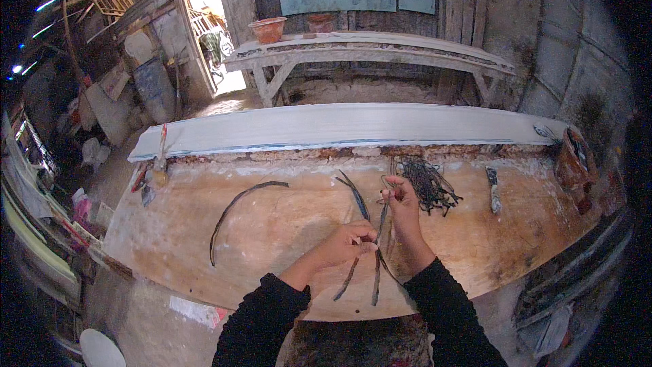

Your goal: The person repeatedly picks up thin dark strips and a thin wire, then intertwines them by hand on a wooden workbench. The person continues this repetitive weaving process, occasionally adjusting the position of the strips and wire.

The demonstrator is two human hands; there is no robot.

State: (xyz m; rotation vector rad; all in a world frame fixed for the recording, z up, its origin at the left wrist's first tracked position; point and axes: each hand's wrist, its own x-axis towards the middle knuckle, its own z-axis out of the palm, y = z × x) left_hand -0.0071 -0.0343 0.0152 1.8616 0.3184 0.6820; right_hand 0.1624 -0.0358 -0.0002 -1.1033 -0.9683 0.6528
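Left to right across the workbench (272, 231):

- Far left edge: small clutter of tools (151, 180), too blurred to identify.
- Curved strip (234, 207): one long dark sliver lying loose on the wood, bowed, running from lower left up to the right. Well apart from both hands, untouched.
- Left hand (346, 241): forearm in a black sleeve comes up from the lower edge, angled right. Fingers closed together, pinching the bundle of strips (375, 258) at about mid-length. Knuckles up, thumb side toward the right hand.
- Bundle of strips: a few thin dark slivers, long axis near vertical in the picture, i.e. running away from the body. Lower ends fan out and hang free below the left hand toward the bench's near edge; upper ends run up to the right hand.
- Right hand (402, 200): sits further out than the left, just beside it. Fingertips closed on the top of the bundle; wrist bent upward, forearm rising steeply from the lower edge.
- Both hands are on the bundle, left lower, right upper; the span between them looks taut, though I can't tell for certain.
- Pile of strips (428, 183): a dark tangle just right of the right hand, nearer to it than to the left.
- Knife (494, 190): flat on the bench further right, pointing away, untouched.
- Red container (574, 160) at the far right end.
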